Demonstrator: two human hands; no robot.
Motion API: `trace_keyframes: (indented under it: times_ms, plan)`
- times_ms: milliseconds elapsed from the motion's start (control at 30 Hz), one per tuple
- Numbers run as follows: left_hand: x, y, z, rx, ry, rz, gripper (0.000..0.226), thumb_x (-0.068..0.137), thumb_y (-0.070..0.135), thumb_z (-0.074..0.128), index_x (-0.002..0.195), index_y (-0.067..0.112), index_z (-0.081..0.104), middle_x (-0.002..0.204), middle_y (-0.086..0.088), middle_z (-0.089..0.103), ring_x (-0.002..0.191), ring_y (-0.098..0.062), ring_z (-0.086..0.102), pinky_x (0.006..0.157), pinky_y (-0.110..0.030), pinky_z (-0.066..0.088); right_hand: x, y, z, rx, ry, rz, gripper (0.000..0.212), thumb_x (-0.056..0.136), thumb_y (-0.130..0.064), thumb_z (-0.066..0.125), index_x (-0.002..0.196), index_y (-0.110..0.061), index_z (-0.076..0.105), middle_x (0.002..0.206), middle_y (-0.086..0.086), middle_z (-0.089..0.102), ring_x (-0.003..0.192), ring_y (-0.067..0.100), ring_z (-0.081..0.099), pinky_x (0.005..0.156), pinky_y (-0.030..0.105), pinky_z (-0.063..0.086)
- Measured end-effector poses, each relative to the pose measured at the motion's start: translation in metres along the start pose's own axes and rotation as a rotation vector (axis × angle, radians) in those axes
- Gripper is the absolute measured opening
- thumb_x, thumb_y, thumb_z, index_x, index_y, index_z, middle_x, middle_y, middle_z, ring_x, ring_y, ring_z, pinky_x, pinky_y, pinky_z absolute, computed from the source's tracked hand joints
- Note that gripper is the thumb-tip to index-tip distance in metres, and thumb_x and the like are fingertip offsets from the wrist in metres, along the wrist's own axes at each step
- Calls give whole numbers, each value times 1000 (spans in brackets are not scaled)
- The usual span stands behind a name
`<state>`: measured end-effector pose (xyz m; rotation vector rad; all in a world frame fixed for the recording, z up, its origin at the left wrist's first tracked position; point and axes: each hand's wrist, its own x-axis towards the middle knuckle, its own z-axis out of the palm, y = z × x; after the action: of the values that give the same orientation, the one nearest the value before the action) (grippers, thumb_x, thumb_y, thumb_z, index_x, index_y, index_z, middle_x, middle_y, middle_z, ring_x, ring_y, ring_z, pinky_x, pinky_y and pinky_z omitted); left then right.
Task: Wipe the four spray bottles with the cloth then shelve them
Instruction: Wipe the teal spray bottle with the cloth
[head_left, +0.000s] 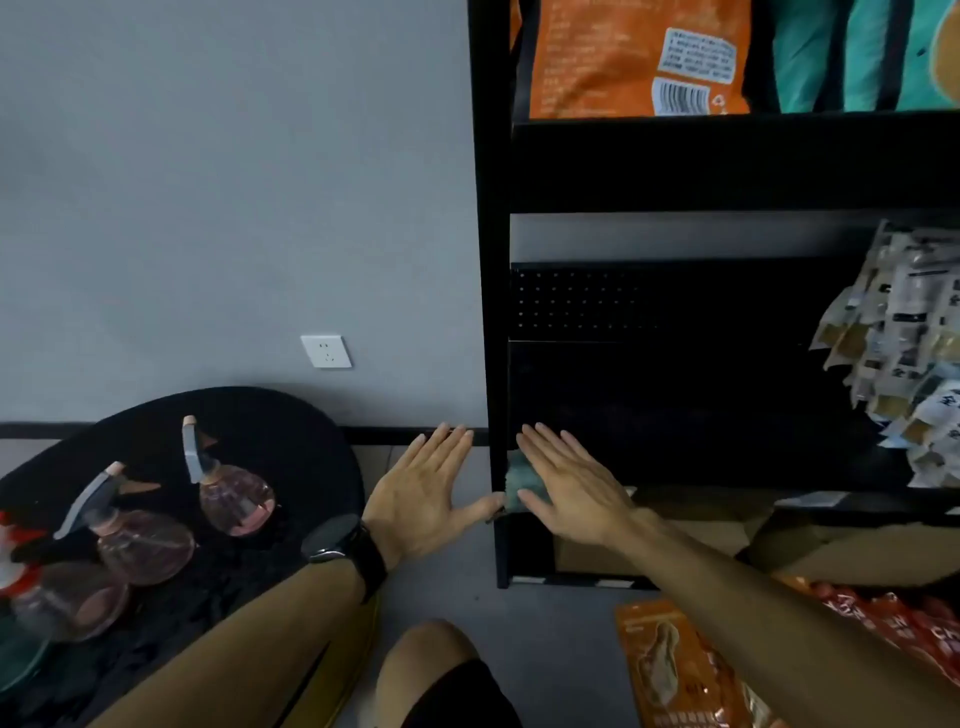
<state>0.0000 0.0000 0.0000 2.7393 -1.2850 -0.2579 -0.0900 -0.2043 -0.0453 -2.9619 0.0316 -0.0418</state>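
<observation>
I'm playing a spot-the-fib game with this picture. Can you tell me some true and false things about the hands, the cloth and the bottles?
1. Both hands have straight, spread fingers. True: the left hand and right hand are flat and open.
2. The left hand is holding a spray bottle. False: it holds nothing.
3. The green cloth is under the right hand, at the black shelf's edge. True.
4. The spray bottles stand on the shelf. False: they sit on the round black table.
5. A black watch is on the right wrist. False: it is on the left wrist.
</observation>
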Motion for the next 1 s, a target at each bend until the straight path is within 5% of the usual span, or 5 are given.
trace_keyframes:
  times_ms: [200,400,500,667,1000]
  plan:
    - [-1,-8,6,7,-16,8,95,88,79,20,159,18,0,167,5,-5,150,-4,-13,117,-24,-17,4,-2,11,153,-4,-24,55,101,-19,42,152,-10,25,159,3,24,147,13,19,115,16,2]
    - [-14,-17,-5,16,29,-14,93,91,78,22,159,19,1,166,7,-4,150,-4,-13,119,-25,-15,-1,-10,4,115,108,2,41,95,-3,50,136,-8,52,137,7,57,124,23,55,102,30,41]
    - [-26,-21,-17,36,54,-16,95,89,80,18,159,19,0,166,7,-4,150,-4,-13,120,-26,-15,-10,-13,0,34,299,-99,52,61,10,81,109,-5,71,105,8,73,92,22,72,77,31,58]
    - [-57,-35,-41,77,93,-35,102,78,85,2,158,21,-4,164,7,-9,146,-3,-19,119,-26,-16,-26,-20,-23,-119,406,-325,73,36,10,92,105,-3,73,106,10,73,94,20,72,79,35,59]
    - [-157,-90,-79,80,269,-211,94,89,79,22,159,19,6,167,7,2,147,-1,-14,119,-24,-14,26,-129,-58,-102,561,-696,48,65,12,73,111,0,71,114,14,70,103,26,69,90,39,55]
